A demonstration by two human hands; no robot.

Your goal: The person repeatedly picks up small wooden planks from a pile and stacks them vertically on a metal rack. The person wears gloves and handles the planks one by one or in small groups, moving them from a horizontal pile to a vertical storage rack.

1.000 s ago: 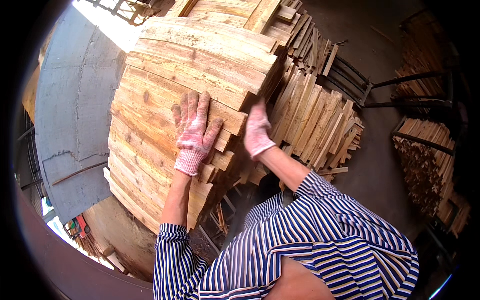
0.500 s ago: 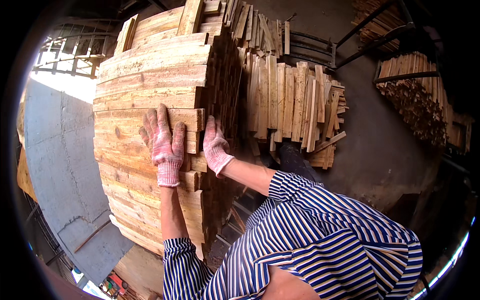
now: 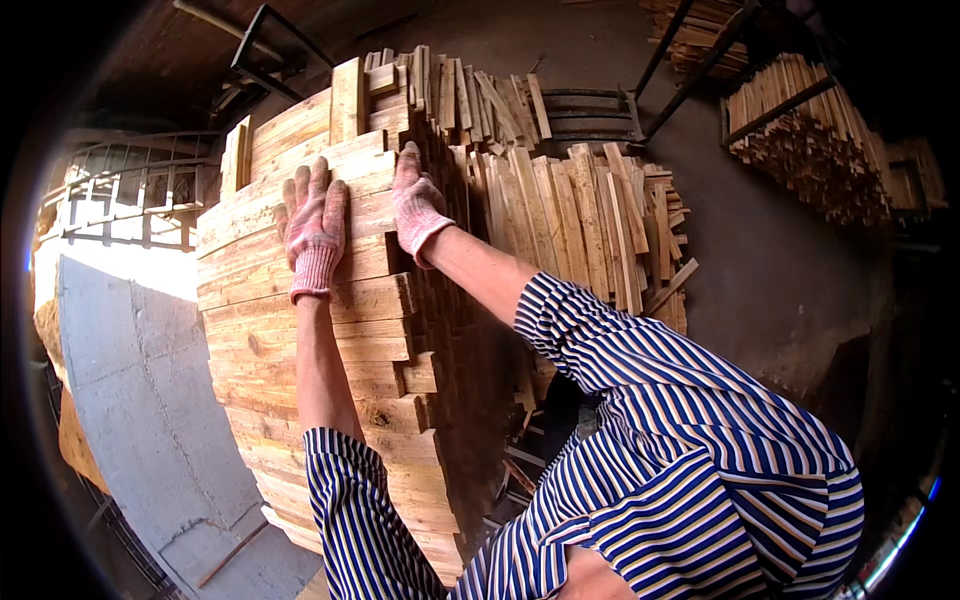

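Observation:
A tall stack of rough wooden planks point(image 3: 290, 310) stands before me, its boards laid side by side across the top. My left hand point(image 3: 315, 218), in a pink knit glove with soiled fingers, lies on the boards toward the far part of the stack, fingers outstretched. In a matching glove, my right hand point(image 3: 418, 202) rests against the plank ends at the stack's right edge, fingers extended forward. Neither hand is wrapped round a board. Beyond them, a few shorter planks point(image 3: 347, 100) lie crosswise on top at the far end.
Right of the stack is a lower pile of wooden slats point(image 3: 560, 215). Further right, another slat pile point(image 3: 800, 125) sits in a black metal frame point(image 3: 690, 75). A grey concrete floor strip point(image 3: 130, 370) runs along the left, near a metal railing point(image 3: 130, 190).
Both hands have moved away from me along the stack, toward its far end. My right hand stays at the plank ends, and the view has shifted.

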